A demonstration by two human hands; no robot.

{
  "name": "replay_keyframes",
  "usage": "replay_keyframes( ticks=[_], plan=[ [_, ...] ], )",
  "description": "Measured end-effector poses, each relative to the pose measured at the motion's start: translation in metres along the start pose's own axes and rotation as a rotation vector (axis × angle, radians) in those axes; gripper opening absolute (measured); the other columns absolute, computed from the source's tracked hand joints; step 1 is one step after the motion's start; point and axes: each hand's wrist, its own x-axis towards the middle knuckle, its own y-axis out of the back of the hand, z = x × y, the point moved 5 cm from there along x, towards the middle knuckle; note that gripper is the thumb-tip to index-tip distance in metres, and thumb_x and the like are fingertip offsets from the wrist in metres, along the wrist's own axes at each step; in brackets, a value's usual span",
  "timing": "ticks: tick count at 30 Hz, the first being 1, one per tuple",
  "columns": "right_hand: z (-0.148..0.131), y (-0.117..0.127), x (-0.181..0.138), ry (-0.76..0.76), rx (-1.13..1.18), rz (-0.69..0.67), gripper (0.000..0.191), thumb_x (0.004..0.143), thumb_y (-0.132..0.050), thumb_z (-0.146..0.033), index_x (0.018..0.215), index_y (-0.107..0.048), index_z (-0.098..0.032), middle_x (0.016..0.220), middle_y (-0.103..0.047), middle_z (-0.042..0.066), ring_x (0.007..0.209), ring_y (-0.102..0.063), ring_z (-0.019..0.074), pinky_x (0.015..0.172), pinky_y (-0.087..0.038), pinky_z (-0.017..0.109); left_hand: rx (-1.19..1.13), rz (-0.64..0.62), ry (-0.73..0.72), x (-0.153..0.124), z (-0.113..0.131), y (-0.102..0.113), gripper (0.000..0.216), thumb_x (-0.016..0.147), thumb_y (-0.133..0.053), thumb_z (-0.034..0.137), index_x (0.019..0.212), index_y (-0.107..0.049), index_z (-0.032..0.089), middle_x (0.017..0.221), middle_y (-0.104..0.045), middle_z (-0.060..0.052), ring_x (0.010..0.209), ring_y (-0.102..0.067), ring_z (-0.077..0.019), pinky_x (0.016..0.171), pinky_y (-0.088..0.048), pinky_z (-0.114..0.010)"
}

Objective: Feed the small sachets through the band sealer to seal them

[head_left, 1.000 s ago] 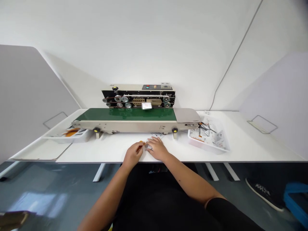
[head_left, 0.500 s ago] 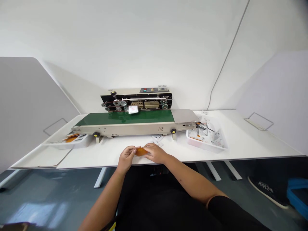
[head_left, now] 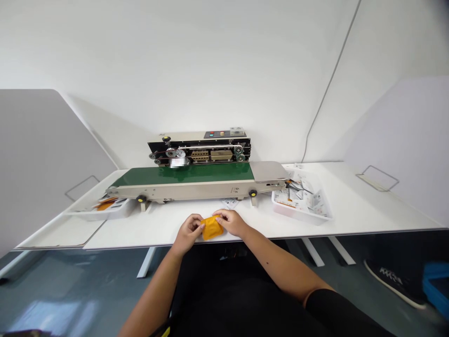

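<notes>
the left hand (head_left: 187, 234) and right hand (head_left: 233, 222) now pinch an orange pouch (head_left: 212, 228) from either side, fingers curled closed on it, showing more of its face than a moment ago, above the white table (head_left: 140, 229).

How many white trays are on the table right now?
2. One white tray sits at the left end of the band sealer, holding printed packets; the other sits at its right end, holding more packets.

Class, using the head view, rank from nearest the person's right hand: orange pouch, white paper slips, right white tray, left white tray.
1. Orange pouch: touching the right hand, centre.
2. White paper slips: just ahead.
3. Right white tray: to the right.
4. Left white tray: far left.
</notes>
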Motion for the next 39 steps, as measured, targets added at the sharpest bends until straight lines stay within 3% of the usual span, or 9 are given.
replay_keyframes(
  ticks=[10,13,16,18,19,23,25,30,39],
  plan=[
    [0.001,0.001,0.0,-0.023,0.014,-0.119,0.021,0.089,-0.066,-0.028,0.106,-0.074,-0.02,0.082,-0.068,0.0,0.072,-0.06,0.0145,0.069,-0.049,0.026,0.005,-0.144,0.05,-0.001,0.006,-0.008,0.037,0.086,-0.075,0.049,0.096,-0.053,0.021,0.069,-0.061,0.005,0.059,-0.055,-0.0115,0.059,-0.043,-0.023],
    [-0.009,0.005,-0.002,-0.042,-0.059,-0.301,0.022,0.088,-0.067,-0.03,0.107,-0.075,-0.022,0.077,-0.067,-0.002,0.065,-0.057,0.0133,0.063,-0.046,0.025,0.009,-0.197,0.059,-0.001,0.008,-0.01,0.037,0.088,-0.073,0.049,0.1,-0.053,0.021,0.072,-0.062,0.004,0.06,-0.055,-0.0122,0.059,-0.042,-0.024],
    [-0.024,0.03,0.004,-0.087,-0.085,-0.447,0.021,0.085,-0.071,-0.031,0.103,-0.076,-0.022,0.073,-0.068,-0.003,0.061,-0.056,0.0121,0.061,-0.045,0.024,-0.01,-0.213,0.029,-0.001,0.009,-0.012,0.04,0.089,-0.071,0.05,0.112,-0.053,0.021,0.078,-0.066,0.001,0.068,-0.06,-0.0151,0.065,-0.046,-0.027],
    [-0.033,0.066,0.018,-0.122,-0.003,-0.35,0.024,0.084,-0.073,-0.035,0.103,-0.075,-0.02,0.07,-0.066,-0.003,0.058,-0.054,0.0112,0.058,-0.044,0.023,-0.027,-0.197,0.002,0.0,0.01,-0.011,0.044,0.091,-0.069,0.049,0.119,-0.052,0.021,0.084,-0.068,-0.002,0.073,-0.061,-0.0163,0.07,-0.048,-0.029],
    [-0.036,0.089,0.029,-0.135,0.072,-0.22,0.028,0.083,-0.074,-0.038,0.105,-0.074,-0.02,0.069,-0.065,-0.003,0.056,-0.054,0.0106,0.056,-0.043,0.022,-0.034,-0.189,-0.006,0.001,0.01,-0.01,0.044,0.092,-0.069,0.049,0.121,-0.052,0.021,0.086,-0.069,-0.003,0.074,-0.061,-0.0166,0.072,-0.049,-0.03],
    [-0.036,0.196,0.062,-0.095,0.365,0.604,0.036,0.081,-0.074,-0.039,0.11,-0.066,-0.019,0.06,-0.057,-0.007,0.048,-0.049,0.0082,0.048,-0.036,0.018,-0.049,-0.165,-0.023,0.001,0.011,-0.009,0.043,0.092,-0.068,0.048,0.121,-0.053,0.02,0.088,-0.069,-0.004,0.072,-0.06,-0.0162,0.072,-0.049,-0.031],
    [-0.03,0.229,0.072,-0.121,0.432,0.835,0.03,0.081,-0.07,-0.031,0.107,-0.064,-0.018,0.056,-0.056,-0.007,0.047,-0.048,0.008,0.046,-0.035,0.017,-0.052,-0.162,-0.036,0.001,0.012,-0.008,0.042,0.092,-0.068,0.048,0.121,-0.055,0.02,0.087,-0.069,-0.004,0.071,-0.06,-0.016,0.072,-0.049,-0.031],
    [-0.017,0.244,0.095,-0.29,0.487,0.744,0.012,0.077,-0.068,-0.014,0.089,-0.065,-0.013,0.053,-0.061,-0.002,0.045,-0.053,0.008,0.045,-0.043,0.016,-0.035,-0.149,-0.045,0.001,0.013,-0.007,0.04,0.092,-0.068,0.049,0.118,-0.058,0.02,0.088,-0.07,-0.005,0.071,-0.06,-0.0162,0.071,-0.05,-0.031],
    [-0.025,0.209,0.128,-0.375,0.462,0.605,0.013,0.085,-0.065,-0.004,0.093,-0.061,-0.013,0.064,-0.07,0.004,0.055,-0.064,0.0114,0.054,-0.057,0.021,0.028,-0.179,-0.011,0.001,0.006,-0.008,0.038,0.092,-0.067,0.05,0.114,-0.062,0.019,0.093,-0.071,-0.008,0.083,-0.065,-0.0203,0.073,-0.051,-0.032]
  ],
)
